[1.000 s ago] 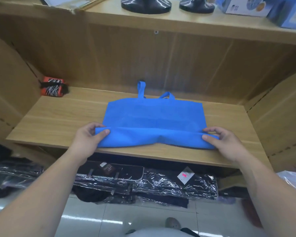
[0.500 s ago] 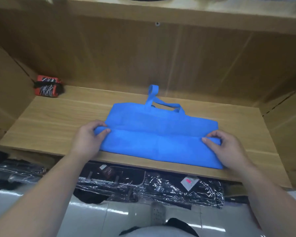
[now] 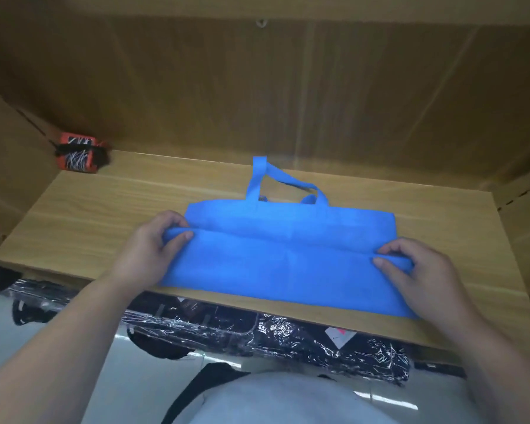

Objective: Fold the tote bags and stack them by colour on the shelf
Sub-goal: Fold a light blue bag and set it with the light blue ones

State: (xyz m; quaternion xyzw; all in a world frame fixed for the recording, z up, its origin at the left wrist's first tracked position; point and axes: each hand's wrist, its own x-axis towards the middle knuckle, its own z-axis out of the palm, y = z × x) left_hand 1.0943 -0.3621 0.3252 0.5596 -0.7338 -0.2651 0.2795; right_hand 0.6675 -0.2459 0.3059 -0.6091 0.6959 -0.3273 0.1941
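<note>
Soft, matte blue tote bag lies flat on the wood-grain shelf, handles twd the back. Left hand & right hand each pinch a rolled fold end. Vs. half a sec ago, fold sits further up the bag.

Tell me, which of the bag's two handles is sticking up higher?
The left handle of the blue tote bag. It reaches farthest toward the shelf's back wall, while the right handle bends down low near the bag's top edge.
</note>
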